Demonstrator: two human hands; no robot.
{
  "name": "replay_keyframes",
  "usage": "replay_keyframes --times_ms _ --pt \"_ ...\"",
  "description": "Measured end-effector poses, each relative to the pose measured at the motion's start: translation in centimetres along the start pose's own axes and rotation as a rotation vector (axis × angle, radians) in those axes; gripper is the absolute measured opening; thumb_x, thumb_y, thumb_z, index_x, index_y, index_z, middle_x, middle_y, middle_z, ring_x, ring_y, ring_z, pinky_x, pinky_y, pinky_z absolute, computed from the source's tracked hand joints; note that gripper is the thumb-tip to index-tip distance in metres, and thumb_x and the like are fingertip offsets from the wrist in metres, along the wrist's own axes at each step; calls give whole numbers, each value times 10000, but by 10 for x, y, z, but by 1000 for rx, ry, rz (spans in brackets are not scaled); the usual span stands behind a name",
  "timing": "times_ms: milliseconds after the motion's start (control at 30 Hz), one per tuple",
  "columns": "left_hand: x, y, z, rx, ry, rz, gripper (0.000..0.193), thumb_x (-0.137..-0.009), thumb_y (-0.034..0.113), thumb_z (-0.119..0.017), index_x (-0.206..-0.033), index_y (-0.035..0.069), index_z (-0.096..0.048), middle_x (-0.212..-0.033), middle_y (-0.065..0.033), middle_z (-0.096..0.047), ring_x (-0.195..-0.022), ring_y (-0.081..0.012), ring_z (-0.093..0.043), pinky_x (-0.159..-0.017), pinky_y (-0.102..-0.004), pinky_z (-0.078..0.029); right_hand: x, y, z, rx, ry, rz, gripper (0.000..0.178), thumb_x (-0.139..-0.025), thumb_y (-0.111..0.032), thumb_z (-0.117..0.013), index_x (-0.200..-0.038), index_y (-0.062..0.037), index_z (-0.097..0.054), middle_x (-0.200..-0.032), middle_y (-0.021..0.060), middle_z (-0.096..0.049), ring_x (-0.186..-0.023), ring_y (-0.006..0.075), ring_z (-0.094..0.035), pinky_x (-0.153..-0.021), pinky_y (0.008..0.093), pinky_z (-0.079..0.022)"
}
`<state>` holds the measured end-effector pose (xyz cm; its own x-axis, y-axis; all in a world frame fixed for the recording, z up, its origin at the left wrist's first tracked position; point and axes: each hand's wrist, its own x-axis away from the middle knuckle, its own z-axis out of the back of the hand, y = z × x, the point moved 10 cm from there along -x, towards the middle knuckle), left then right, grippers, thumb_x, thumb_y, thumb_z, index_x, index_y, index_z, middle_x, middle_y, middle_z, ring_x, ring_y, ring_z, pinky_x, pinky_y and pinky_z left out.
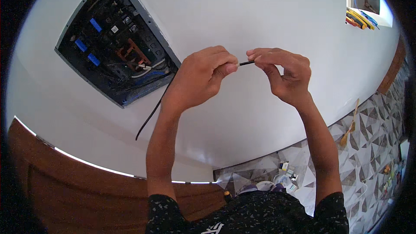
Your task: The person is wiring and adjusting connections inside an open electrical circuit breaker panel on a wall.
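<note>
My left hand (201, 78) is closed in a pinch on a thin black cable (247, 63) in front of the white wall. A short stretch of this cable shows between my two hands, with a paler tip at the left fingers. My right hand (288, 76) pinches its other side between thumb and fingertips. Behind my left wrist a black wire (149, 119) hangs down and ends loose; whether it is the same piece is hidden. Left of my hands is an uncovered electrical panel (141, 11) set into the wall, with several blue pieces, copper-coloured bars and bundled wires inside.
Several yellow- and red-handled tools (360, 19) lie on a wall opening's ledge at upper right. A brown door (86, 186) fills the lower left. On the patterned tile floor (346, 169) are small boxes (287, 171) and a straw-coloured broom-like thing (349, 132).
</note>
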<state>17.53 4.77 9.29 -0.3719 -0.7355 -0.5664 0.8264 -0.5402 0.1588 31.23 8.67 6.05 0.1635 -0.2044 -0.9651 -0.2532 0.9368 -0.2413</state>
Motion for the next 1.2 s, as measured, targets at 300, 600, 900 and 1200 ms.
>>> replay_keyframes --times_ms 300,600,900,1200 --pt "14 -32 -4 194 26 274 199 -980 178 -585 -1085 42 -685 -799 -30 -685 -667 -104 -557 -616 -261 -466 2 22 5 84 10 -197 125 -864 42 -662 -967 -3 -716 -860 97 -724 -764 171 -677 -690 276 -533" --pt "16 -43 15 319 239 220 218 -994 195 -576 -1121 32 -647 -817 -42 -677 -638 -70 -513 -583 -231 -427 0 31 -10 -322 192 -445 179 -878 -49 -704 -1045 12 -682 -1010 96 -697 -862 152 -686 -774 268 -561" --pt "21 -47 27 683 359 225 281 -1008 184 -544 -1243 42 -484 -766 -35 -626 -630 -31 -463 -539 -190 -360 -33 31 -65 -349 126 -481 178 -887 -108 -702 -987 38 -694 -891 97 -705 -825 142 -679 -747 281 -556" --pt "34 -59 44 968 388 166 366 -971 140 -585 -1309 76 -459 -753 8 -523 -625 -41 -408 -552 -187 -327 -55 47 -118 -820 -4 -586 193 -963 -113 -586 -1005 50 -682 -808 46 -674 -771 111 -604 -696 266 -507"
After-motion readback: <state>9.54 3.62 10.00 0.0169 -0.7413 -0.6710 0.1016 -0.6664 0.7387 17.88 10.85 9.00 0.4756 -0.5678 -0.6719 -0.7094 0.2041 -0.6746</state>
